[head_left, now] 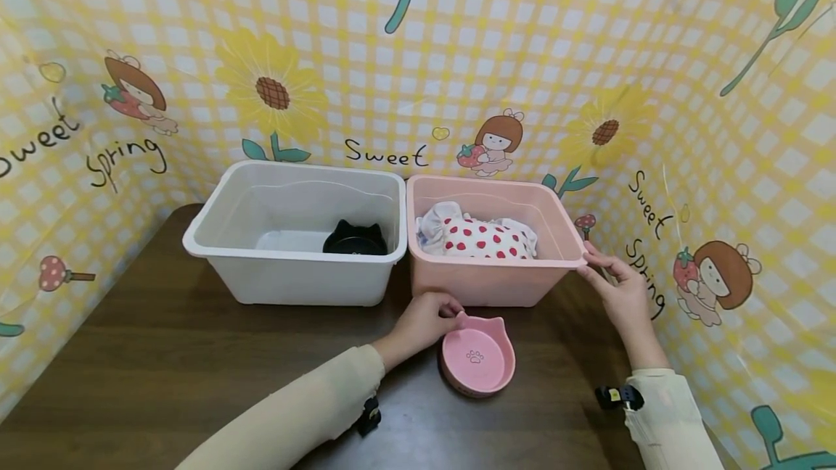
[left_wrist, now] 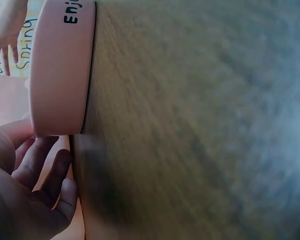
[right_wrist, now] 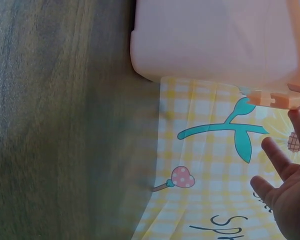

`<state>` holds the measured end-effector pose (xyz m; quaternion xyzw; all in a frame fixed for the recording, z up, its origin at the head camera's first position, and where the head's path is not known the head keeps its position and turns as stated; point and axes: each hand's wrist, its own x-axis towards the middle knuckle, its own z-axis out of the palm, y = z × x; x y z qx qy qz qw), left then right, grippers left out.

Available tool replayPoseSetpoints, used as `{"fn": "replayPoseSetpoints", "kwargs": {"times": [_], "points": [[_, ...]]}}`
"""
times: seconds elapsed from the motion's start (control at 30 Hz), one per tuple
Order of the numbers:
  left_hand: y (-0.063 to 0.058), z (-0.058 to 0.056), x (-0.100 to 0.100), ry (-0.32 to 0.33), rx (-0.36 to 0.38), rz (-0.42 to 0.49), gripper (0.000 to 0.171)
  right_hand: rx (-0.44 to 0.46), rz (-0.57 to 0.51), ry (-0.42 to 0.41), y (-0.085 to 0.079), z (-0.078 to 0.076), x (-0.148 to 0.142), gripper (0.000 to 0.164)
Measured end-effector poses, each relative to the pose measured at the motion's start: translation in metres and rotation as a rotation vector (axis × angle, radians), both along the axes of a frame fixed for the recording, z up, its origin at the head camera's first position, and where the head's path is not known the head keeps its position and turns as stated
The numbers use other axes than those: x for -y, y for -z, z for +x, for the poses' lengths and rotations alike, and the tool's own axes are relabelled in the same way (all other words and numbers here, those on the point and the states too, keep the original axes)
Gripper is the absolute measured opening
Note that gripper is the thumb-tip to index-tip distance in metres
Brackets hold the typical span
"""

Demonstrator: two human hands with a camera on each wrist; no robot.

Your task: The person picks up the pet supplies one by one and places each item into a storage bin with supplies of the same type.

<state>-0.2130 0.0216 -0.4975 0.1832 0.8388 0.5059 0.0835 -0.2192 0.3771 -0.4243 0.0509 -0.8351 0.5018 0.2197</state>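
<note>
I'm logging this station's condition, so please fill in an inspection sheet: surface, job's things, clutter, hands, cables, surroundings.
Surface: dark brown wood-grain tabletop.
Job's things: round pink cat-eared bowl, paw print inside, in front of a rectangular pink plastic bin; the bin holds a white ruffled cloth item with red print.
Clutter: rectangular white plastic bin beside the pink one, holding a black cat-eared bowl.
Left hand: pinches the pink bowl's edge.
Right hand: holds the pink bin's rim at its near right corner.
Cables: nothing seen.
Surroundings: yellow-and-white checked sheet with flower and cartoon prints.
</note>
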Motion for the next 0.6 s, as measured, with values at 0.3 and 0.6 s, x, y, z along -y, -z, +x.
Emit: {"fn": "replayPoseSetpoints", "kwargs": {"times": [0.3, 0.6], "points": [[-0.0002, 0.0040, -0.0012, -0.085, -0.076, -0.021, 0.005, -0.013, -0.012, -0.014, 0.0016, 0.0009, 0.0020, 0.031], [-0.0070, 0.0082, 0.0062, -0.158, -0.088, -0.035, 0.005, -0.029, -0.026, -0.029, 0.0002, 0.0011, 0.0004, 0.030]]}}
